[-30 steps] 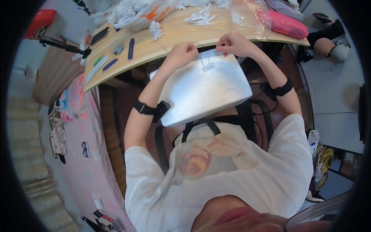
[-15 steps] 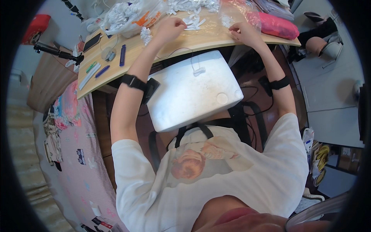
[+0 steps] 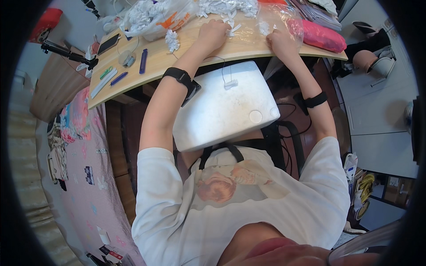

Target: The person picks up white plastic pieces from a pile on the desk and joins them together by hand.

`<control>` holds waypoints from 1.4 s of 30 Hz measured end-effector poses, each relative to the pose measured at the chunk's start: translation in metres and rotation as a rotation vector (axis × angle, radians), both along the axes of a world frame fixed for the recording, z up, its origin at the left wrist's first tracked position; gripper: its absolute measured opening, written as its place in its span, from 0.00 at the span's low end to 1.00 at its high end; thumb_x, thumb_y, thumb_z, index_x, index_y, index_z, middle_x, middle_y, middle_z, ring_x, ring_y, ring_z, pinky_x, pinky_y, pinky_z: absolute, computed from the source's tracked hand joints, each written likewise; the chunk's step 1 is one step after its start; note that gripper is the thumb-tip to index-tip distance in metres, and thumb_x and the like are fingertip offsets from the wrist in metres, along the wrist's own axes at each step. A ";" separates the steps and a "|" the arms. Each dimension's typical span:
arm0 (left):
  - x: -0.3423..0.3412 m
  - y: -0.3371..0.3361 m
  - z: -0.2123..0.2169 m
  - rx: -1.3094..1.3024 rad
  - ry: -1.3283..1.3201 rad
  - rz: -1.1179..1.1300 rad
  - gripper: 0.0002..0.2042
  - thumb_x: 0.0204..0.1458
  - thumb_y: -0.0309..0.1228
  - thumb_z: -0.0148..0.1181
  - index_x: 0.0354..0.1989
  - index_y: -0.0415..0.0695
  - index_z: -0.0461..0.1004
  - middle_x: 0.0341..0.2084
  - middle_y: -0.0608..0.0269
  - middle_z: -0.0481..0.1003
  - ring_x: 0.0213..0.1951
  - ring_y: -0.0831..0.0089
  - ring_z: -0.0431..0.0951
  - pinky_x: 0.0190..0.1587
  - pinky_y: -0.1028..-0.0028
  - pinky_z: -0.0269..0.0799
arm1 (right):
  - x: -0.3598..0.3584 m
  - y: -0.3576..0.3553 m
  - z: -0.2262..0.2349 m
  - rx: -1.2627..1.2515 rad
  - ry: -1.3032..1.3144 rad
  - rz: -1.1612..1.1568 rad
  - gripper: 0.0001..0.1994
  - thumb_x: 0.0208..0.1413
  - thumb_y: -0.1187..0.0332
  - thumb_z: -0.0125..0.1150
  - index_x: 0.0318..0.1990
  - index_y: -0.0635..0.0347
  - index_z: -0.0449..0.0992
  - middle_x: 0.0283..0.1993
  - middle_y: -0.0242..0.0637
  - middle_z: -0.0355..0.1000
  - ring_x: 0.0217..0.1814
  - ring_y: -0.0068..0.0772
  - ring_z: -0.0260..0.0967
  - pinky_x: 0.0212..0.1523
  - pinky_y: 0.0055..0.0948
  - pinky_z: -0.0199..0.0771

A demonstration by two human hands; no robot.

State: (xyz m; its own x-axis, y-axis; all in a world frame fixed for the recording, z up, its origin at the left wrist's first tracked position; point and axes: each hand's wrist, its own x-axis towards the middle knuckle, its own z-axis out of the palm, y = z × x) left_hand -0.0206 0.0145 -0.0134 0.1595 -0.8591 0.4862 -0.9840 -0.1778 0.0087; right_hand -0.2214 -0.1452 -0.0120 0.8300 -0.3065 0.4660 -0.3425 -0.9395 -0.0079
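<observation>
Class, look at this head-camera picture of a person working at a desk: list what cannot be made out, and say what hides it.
- Left hand: fingers curl under, so what it grips is hidden.
- Right hand: rests on a clear plastic bag; the bag's contents are too small to tell.
- Pile of white pieces: cut off by the top edge.
- Lap: covered by the white box.
- Small items near the phone: too small to tell.

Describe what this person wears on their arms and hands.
Both hands are bare: no gloves on the left hand or the right hand. Each forearm carries a black band, the left band with a dark flat device attached, the right band plain. Short white T-shirt sleeves end above the elbows.
</observation>
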 end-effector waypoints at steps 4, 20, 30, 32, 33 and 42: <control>-0.002 -0.001 -0.002 0.047 0.126 0.044 0.10 0.50 0.29 0.52 0.39 0.51 0.78 0.36 0.60 0.75 0.41 0.59 0.73 0.42 0.62 0.70 | -0.003 -0.001 -0.004 0.029 -0.059 0.014 0.05 0.44 0.72 0.56 0.24 0.61 0.76 0.30 0.42 0.71 0.35 0.47 0.71 0.36 0.40 0.71; -0.005 0.010 0.003 -0.236 0.441 0.064 0.09 0.50 0.37 0.57 0.33 0.47 0.78 0.27 0.58 0.77 0.32 0.60 0.76 0.34 0.64 0.70 | -0.001 -0.003 -0.009 0.101 -0.122 0.101 0.07 0.48 0.70 0.59 0.34 0.60 0.79 0.32 0.44 0.74 0.35 0.46 0.72 0.37 0.38 0.71; -0.048 0.051 0.003 -0.287 0.826 -0.034 0.10 0.54 0.32 0.53 0.34 0.38 0.76 0.24 0.66 0.76 0.27 0.80 0.70 0.30 0.78 0.64 | -0.002 0.001 0.001 0.454 -0.303 0.206 0.08 0.47 0.70 0.64 0.35 0.63 0.79 0.31 0.43 0.76 0.30 0.30 0.75 0.34 0.25 0.74; -0.053 0.059 -0.001 -0.405 1.032 -0.104 0.10 0.55 0.32 0.51 0.34 0.38 0.74 0.26 0.67 0.75 0.26 0.81 0.67 0.30 0.79 0.62 | 0.001 0.012 0.008 0.553 -0.319 0.306 0.08 0.50 0.70 0.63 0.36 0.64 0.78 0.33 0.39 0.76 0.33 0.26 0.74 0.38 0.23 0.73; -0.054 0.063 -0.002 -0.402 1.032 -0.101 0.10 0.55 0.32 0.51 0.34 0.38 0.74 0.26 0.67 0.75 0.26 0.81 0.67 0.30 0.79 0.62 | 0.001 0.017 0.012 0.649 -0.335 0.402 0.08 0.52 0.70 0.62 0.37 0.65 0.78 0.34 0.36 0.76 0.36 0.22 0.73 0.41 0.21 0.72; -0.078 0.082 0.007 -0.408 0.980 -0.150 0.10 0.57 0.31 0.50 0.33 0.35 0.70 0.23 0.68 0.70 0.26 0.83 0.64 0.29 0.80 0.60 | 0.003 0.076 0.045 0.970 -0.255 0.591 0.08 0.53 0.71 0.61 0.39 0.62 0.79 0.37 0.35 0.76 0.38 0.22 0.73 0.44 0.20 0.72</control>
State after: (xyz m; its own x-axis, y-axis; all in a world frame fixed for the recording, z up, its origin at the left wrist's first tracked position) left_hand -0.0989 0.0966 -0.0063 0.5427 -0.7042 0.4578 -0.5271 0.1388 0.8384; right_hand -0.2182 -0.0690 0.0331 0.8788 -0.2227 0.4221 0.2618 -0.5146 -0.8165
